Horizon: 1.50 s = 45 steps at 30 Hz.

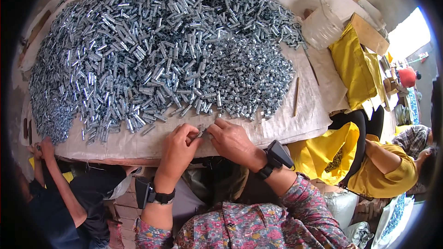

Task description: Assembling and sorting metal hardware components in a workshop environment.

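My left hand is closed at the near edge of the table, its thumb and fingertips pinching a small grey metal sleeve. My right hand meets it from the other side, fingertips pressed together close to the sleeve's end; what they grip is hidden. Just beyond both hands spreads a large heap of shiny metal tubes. Short metal rings make up its right part, directly ahead of my right hand. Smaller metal pieces lie at the heap's left end.
A pale woven sheet covers the table, with a thin stick on it. A translucent bucket stands back right, beside yellow sacking. An open yellow bag hangs at right. Co-workers sit left and right.
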Available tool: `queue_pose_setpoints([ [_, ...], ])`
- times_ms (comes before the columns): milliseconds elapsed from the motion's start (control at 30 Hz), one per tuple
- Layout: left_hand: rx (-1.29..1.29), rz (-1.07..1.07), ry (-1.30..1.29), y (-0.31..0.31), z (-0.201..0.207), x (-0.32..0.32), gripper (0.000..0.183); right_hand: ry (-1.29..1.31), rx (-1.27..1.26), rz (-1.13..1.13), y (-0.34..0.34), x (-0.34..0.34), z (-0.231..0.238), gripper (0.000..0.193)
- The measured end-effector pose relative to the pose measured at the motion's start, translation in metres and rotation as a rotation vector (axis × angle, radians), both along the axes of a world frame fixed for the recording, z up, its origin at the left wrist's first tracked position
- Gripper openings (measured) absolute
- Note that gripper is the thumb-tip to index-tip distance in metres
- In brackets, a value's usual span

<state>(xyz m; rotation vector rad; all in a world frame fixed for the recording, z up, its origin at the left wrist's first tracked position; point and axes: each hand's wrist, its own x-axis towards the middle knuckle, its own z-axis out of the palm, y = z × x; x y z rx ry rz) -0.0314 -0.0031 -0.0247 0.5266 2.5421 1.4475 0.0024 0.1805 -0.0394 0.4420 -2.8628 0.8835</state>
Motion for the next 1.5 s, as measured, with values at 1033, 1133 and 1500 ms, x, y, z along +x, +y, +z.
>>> queue_pose_setpoints([
  [1033,0.938,0.217,-0.676,0.004,0.021,0.047,0.021,-0.151,-0.680,-0.111,-0.007,0.049,0.054,0.024],
  [1133,0.939,0.229,-0.700,0.004,0.021,0.048,0.021,-0.166,-0.658,-0.104,-0.008,0.049,0.056,0.023],
  [1500,0.734,0.119,-0.608,-0.009,0.016,0.049,0.015,0.040,-0.375,0.066,-0.006,0.050,0.059,0.022],
])
